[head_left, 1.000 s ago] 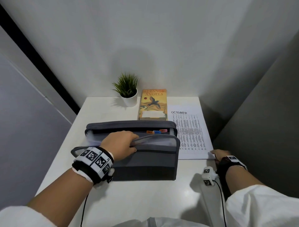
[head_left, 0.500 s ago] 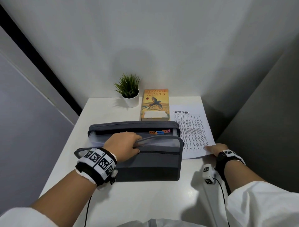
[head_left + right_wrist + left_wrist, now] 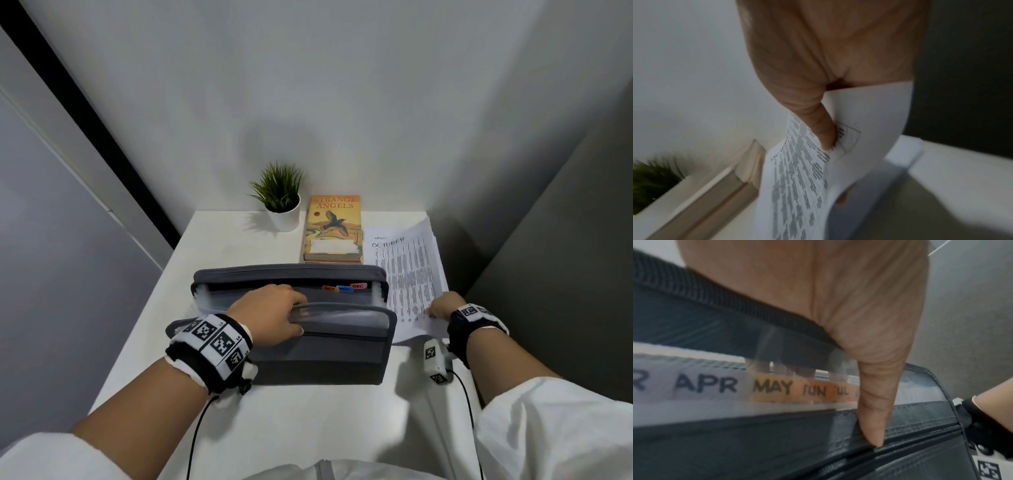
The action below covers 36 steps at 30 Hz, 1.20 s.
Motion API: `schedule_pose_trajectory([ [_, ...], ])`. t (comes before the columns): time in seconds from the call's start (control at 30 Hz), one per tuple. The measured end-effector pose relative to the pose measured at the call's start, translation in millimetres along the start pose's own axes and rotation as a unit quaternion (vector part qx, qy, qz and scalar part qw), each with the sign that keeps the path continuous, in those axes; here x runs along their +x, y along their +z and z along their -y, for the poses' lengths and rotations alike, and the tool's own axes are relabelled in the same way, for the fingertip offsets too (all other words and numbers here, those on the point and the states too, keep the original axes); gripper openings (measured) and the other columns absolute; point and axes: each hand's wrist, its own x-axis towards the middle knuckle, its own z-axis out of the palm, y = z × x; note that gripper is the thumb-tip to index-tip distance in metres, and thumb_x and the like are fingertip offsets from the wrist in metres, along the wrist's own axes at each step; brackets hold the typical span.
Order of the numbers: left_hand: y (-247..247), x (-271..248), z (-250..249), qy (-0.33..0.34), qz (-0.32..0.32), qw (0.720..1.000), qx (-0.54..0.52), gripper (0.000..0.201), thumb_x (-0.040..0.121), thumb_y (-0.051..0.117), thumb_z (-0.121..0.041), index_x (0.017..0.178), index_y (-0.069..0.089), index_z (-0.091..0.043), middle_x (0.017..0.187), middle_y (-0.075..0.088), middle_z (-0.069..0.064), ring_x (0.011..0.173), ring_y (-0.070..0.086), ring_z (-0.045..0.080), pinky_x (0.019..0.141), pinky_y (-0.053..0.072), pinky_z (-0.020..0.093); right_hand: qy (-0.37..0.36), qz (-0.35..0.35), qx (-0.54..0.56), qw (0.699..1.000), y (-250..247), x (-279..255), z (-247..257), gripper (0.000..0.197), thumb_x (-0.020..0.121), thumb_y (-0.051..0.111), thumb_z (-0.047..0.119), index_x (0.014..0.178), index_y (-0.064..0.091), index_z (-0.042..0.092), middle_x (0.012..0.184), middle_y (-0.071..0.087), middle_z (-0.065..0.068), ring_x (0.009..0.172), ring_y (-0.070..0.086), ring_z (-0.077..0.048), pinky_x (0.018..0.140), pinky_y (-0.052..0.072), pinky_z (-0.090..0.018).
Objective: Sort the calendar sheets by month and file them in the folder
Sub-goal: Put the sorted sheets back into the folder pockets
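Meanwhile, left hand (image 3: 270,310) fingers grip the folder (image 3: 318,356) rim; right hand (image 3: 443,305) fingers pinch the October sheet (image 3: 407,274).

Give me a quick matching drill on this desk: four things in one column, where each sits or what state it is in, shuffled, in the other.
Things:
1. October sheet
2. folder
3. potted plant
4. book

States:
A. held open at its front rim by the left hand
B. flat between plant and sheets
C. near corner lifted, pinched by the right hand
D. upright at the back of the desk, by the wall

Pairs: 1-C, 2-A, 3-D, 4-B
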Motion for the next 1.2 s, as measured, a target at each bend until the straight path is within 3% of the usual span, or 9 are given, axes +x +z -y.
schedule_pose_trajectory([
  [0.1, -2.3, -2.0, -2.5, -0.003, 0.004, 1.0, -0.009, 0.029, 0.08, 0.064, -0.049, 0.102, 0.059, -0.032, 0.104, 0.054, -0.009, 0.098, 0.055, 0.017, 0.08, 0.048, 0.035, -0.007, -0.104, 0.128, 0.986, -34.8, -8.0, 9.8, 0.028, 0.087, 0.059, 0.001, 0.115, 0.063, -0.002, 0.114, 0.065, -0.022, 0.103, 0.061, -0.034, 0.082, 0.047, -0.032],
  [0.23, -7.3, -3.8, -6.5, 0.0, 0.016, 1.0, -0.011, 0.028, 0.079, 0.066, -0.047, 0.1, 0.061, -0.029, 0.103, 0.058, -0.006, 0.094, 0.056, 0.018, 0.077, 0.049, 0.036, -0.116, -0.233, 0.246, 0.934, -88.7, -46.2, 41.2, 0.019, 0.087, 0.057, 0.004, 0.104, 0.065, 0.006, 0.105, 0.067, -0.017, 0.099, 0.062, -0.033, 0.082, 0.049, -0.036],
  [0.33, -9.7, -5.0, -8.2, -0.001, 0.016, 1.0, -0.023, 0.018, 0.078, 0.069, -0.043, 0.083, 0.057, -0.03, 0.092, 0.059, -0.008, 0.084, 0.056, 0.016, 0.067, 0.045, 0.032, -0.205, -0.219, 0.325, 0.897, -112.6, -85.2, 75.2, 0.018, 0.088, 0.06, 0.01, 0.105, 0.065, 0.007, 0.102, 0.07, -0.011, 0.1, 0.065, -0.026, 0.086, 0.053, -0.041],
  [0.4, -9.9, -5.8, -9.2, -0.003, 0.02, 0.999, -0.033, 0.022, 0.077, 0.07, -0.042, 0.073, 0.051, -0.032, 0.084, 0.057, -0.01, 0.078, 0.054, 0.014, 0.06, 0.038, 0.029, -0.255, -0.152, 0.342, 0.892, -113.5, -111.5, 98.0, 0.014, 0.09, 0.063, 0.019, 0.105, 0.066, 0.018, 0.095, 0.071, 0.005, 0.094, 0.067, -0.012, 0.08, 0.053, -0.031],
  [0.5, -11.3, -7.8, -10.6, 0.008, 0.024, 0.999, -0.035, 0.022, 0.077, 0.071, -0.042, 0.078, 0.052, -0.032, 0.081, 0.053, -0.011, 0.078, 0.051, 0.014, 0.06, 0.036, 0.029, -0.331, -0.08, 0.231, 0.911, -100.2, -144.9, 127.3, 0.009, 0.092, 0.062, 0.025, 0.096, 0.065, 0.032, 0.09, 0.071, 0.016, 0.082, 0.066, -0.002, 0.066, 0.051, -0.02],
  [0.63, -11.7, -12.0, -11.5, 0.02, 0.03, 0.999, -0.04, 0.028, 0.076, 0.071, -0.044, 0.091, 0.053, -0.028, 0.089, 0.055, -0.005, 0.082, 0.053, 0.019, 0.067, 0.043, 0.03, -0.391, -0.025, 0.034, 0.92, -81.1, -160.6, 147.6, 0.02, 0.095, 0.053, 0.014, 0.086, 0.061, 0.03, 0.075, 0.065, 0.011, 0.061, 0.059, -0.012, 0.048, 0.048, -0.019],
  [0.83, -10.3, -26.9, 6.9, 0.009, 0.067, 0.992, -0.104, 0.073, 0.074, 0.065, -0.065, 0.133, 0.046, -0.027, 0.13, 0.056, -0.002, 0.112, 0.055, 0.021, 0.089, 0.042, 0.029, -0.388, -0.062, -0.207, 0.896, -74.5, -167.4, 166.3, 0.024, 0.091, 0.045, 0.006, 0.101, 0.062, 0.021, 0.089, 0.066, 0.002, 0.079, 0.058, -0.018, 0.057, 0.039, -0.02],
  [1.07, -21.5, -54.8, 57.6, -0.085, 0.083, 0.992, -0.037, 0.085, 0.06, 0.049, -0.091, 0.111, 0.055, -0.023, 0.111, 0.06, -0.004, 0.094, 0.057, 0.015, 0.083, 0.048, 0.032, -0.396, -0.055, -0.291, 0.869, -61.5, -178.9, 190.0, 0.046, 0.085, 0.041, -0.006, 0.114, 0.06, 0.024, 0.092, 0.065, -0.004, 0.076, 0.053, -0.02, 0.065, 0.037, -0.025],
  [1.2, -13.2, -63.2, 65.4, -0.083, 0.067, 0.994, -0.005, 0.084, 0.061, 0.044, -0.092, 0.112, 0.055, -0.025, 0.113, 0.061, -0.005, 0.099, 0.056, 0.019, 0.087, 0.045, 0.034, -0.383, -0.047, -0.347, 0.855, -55.3, -187.6, 208.3, 0.049, 0.085, 0.043, -0.005, 0.122, 0.057, 0.023, 0.1, 0.066, -0.005, 0.076, 0.052, -0.019, 0.06, 0.036, -0.021],
])
